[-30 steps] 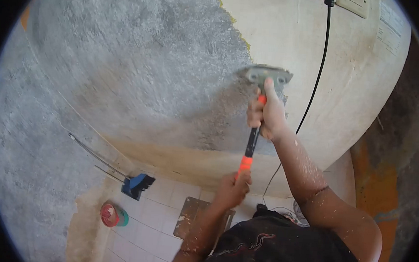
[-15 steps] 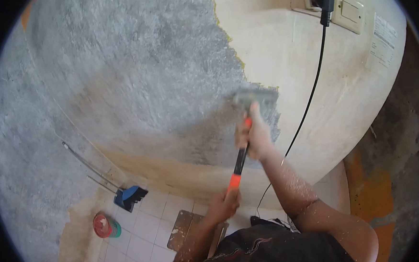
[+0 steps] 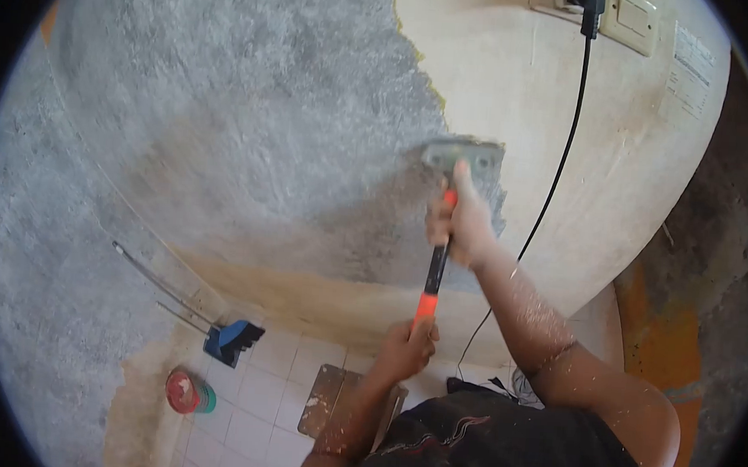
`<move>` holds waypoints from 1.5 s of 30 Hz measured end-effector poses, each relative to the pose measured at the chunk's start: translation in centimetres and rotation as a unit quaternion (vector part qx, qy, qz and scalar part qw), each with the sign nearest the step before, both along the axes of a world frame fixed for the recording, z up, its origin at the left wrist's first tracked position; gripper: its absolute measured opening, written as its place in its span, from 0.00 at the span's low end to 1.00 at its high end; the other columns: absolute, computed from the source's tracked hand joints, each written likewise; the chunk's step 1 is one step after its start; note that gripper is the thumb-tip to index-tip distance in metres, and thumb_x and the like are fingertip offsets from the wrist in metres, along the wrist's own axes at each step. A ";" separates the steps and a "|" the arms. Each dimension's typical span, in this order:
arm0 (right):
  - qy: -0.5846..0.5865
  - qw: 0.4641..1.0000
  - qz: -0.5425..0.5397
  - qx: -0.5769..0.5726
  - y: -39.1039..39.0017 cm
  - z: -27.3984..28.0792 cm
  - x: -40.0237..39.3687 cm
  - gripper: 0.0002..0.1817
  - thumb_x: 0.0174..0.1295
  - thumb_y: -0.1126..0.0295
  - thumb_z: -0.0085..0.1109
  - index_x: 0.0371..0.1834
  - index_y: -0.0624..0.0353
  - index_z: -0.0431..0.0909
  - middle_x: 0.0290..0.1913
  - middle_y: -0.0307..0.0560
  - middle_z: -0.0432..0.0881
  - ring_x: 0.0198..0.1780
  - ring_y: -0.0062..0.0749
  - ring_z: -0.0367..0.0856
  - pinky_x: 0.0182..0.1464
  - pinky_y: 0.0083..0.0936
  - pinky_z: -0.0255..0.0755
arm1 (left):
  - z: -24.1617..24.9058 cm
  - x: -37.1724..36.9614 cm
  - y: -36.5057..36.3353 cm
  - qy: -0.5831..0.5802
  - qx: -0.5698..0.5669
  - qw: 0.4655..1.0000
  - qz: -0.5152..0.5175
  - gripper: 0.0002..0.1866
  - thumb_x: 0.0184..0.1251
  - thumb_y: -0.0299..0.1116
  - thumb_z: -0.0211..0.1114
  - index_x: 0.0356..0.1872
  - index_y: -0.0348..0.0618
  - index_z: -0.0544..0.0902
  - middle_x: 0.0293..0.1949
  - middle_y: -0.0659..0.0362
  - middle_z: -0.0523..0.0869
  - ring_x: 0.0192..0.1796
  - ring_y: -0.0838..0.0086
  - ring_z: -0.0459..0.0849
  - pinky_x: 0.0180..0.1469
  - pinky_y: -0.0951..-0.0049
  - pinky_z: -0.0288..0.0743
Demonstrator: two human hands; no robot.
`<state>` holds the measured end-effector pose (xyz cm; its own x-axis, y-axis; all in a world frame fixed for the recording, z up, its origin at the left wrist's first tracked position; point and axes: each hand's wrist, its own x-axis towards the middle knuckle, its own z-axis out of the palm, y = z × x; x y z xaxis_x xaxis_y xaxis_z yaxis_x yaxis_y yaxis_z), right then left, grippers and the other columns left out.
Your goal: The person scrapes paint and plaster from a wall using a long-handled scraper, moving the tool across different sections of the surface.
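Note:
A long-handled scraper (image 3: 434,271), orange and black, slants up the wall. Its wide flat head (image 3: 484,160) lies against the wall by the ragged border between the rough grey area (image 3: 303,135) and the cream paint (image 3: 495,78). My right hand (image 3: 467,224) is closed round the upper handle, just under the head, its thumb stretched up toward the head. Lower down, my left hand (image 3: 408,352) is wrapped round the orange grip near the handle's end. White flecks cover both forearms.
A black cable (image 3: 557,176) hangs from a plug beside a switch (image 3: 631,15), right of the scraper. On the tiled floor are a blue dustpan (image 3: 224,346), a red and green bucket (image 3: 183,392) and a brown board (image 3: 323,400). A paper label (image 3: 691,69) is on the wall.
The scraper head and both hands are slightly higher in view, a little to the right. The head view has shifted slightly too. Both hands keep their hold.

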<state>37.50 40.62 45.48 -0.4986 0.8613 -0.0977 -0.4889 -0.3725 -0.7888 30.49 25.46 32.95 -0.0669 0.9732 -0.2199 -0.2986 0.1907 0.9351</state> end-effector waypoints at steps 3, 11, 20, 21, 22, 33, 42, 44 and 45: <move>0.057 0.997 0.016 0.045 1.1 3.8 0.2 0.24 0.59 0.35 0.42 0.28 0.45 0.62 0.14 0.26 0.52 0.12 0.12 0.47 0.13 0.14 0.44 | 3.5 -0.7 1.3 0.012 0.051 0.999 -0.002 0.18 0.69 0.47 0.50 0.26 0.43 0.73 0.13 0.68 0.66 0.12 0.86 0.61 0.14 0.83 0.52; -0.029 0.990 0.089 -0.102 -0.1 -10.3 0.6 0.26 0.59 0.36 0.44 0.26 0.49 0.61 0.14 0.31 0.54 0.12 0.21 0.53 0.16 0.23 0.52 | -10.0 1.6 -3.1 -0.069 -0.053 0.996 -0.027 0.13 0.67 0.42 0.54 0.29 0.43 0.72 0.15 0.67 0.69 0.14 0.84 0.64 0.15 0.81 0.57; 0.116 0.966 0.152 -0.172 -1.7 -13.5 5.6 0.19 0.58 0.48 0.51 0.21 0.48 0.62 0.13 0.31 0.54 0.15 0.23 0.54 0.21 0.22 0.53 | -13.6 1.1 -5.3 -0.043 -0.030 0.995 -0.087 0.10 0.64 0.38 0.59 0.33 0.42 0.74 0.22 0.65 0.75 0.23 0.83 0.73 0.26 0.81 0.66; 0.183 0.954 0.216 -0.101 -1.9 -13.0 5.8 0.18 0.55 0.50 0.52 0.20 0.49 0.62 0.13 0.32 0.54 0.17 0.24 0.56 0.24 0.22 0.54 | -13.7 1.0 -5.1 -0.103 0.010 0.990 -0.097 0.10 0.63 0.37 0.60 0.34 0.41 0.73 0.23 0.64 0.75 0.25 0.82 0.74 0.29 0.80 0.69; 0.247 0.929 0.276 -0.027 -1.9 -12.7 5.8 0.16 0.53 0.53 0.53 0.19 0.49 0.62 0.13 0.32 0.55 0.19 0.25 0.58 0.27 0.23 0.56 | -13.3 1.0 -5.1 -0.106 0.002 0.989 -0.105 0.10 0.63 0.37 0.60 0.34 0.41 0.73 0.23 0.64 0.75 0.25 0.82 0.74 0.29 0.80 0.69; 0.094 0.991 0.083 -0.042 -3.8 -11.4 5.5 0.16 0.60 0.49 0.52 0.32 0.49 0.67 0.20 0.29 0.58 0.18 0.16 0.54 0.23 0.17 0.53 | -12.4 3.4 -5.8 0.167 0.006 0.981 0.099 0.18 0.57 0.30 0.67 0.44 0.37 0.68 0.27 0.59 0.78 0.23 0.81 0.76 0.25 0.81 0.72; 0.039 0.977 0.164 -0.133 0.9 -12.8 6.0 0.18 0.56 0.60 0.56 0.16 0.45 0.57 0.12 0.27 0.52 0.12 0.14 0.49 0.14 0.17 0.46 | -12.8 5.9 -3.4 -0.021 -0.018 0.998 0.047 0.15 0.70 0.40 0.50 0.44 0.37 0.69 0.28 0.57 0.79 0.27 0.77 0.79 0.26 0.77 0.73; 0.033 0.976 0.161 -0.144 2.5 -12.0 6.2 0.19 0.55 0.61 0.57 0.15 0.46 0.56 0.12 0.28 0.52 0.12 0.15 0.50 0.14 0.17 0.45 | -11.5 7.0 -1.5 -0.038 0.007 0.997 0.066 0.19 0.72 0.47 0.43 0.42 0.38 0.70 0.25 0.58 0.78 0.22 0.77 0.76 0.23 0.77 0.71; 0.026 0.977 0.152 -0.150 3.1 -11.6 6.2 0.19 0.54 0.63 0.57 0.15 0.46 0.56 0.12 0.28 0.53 0.12 0.15 0.50 0.14 0.17 0.45 | -11.0 7.2 -0.7 -0.035 0.004 0.997 0.073 0.19 0.72 0.47 0.43 0.42 0.38 0.70 0.25 0.58 0.78 0.22 0.77 0.76 0.23 0.77 0.71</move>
<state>43.74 43.72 33.83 -0.7382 0.6089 -0.2905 -0.3555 -0.7171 -0.5995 37.64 24.75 21.90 -0.1923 0.9561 -0.2210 -0.3869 0.1331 0.9125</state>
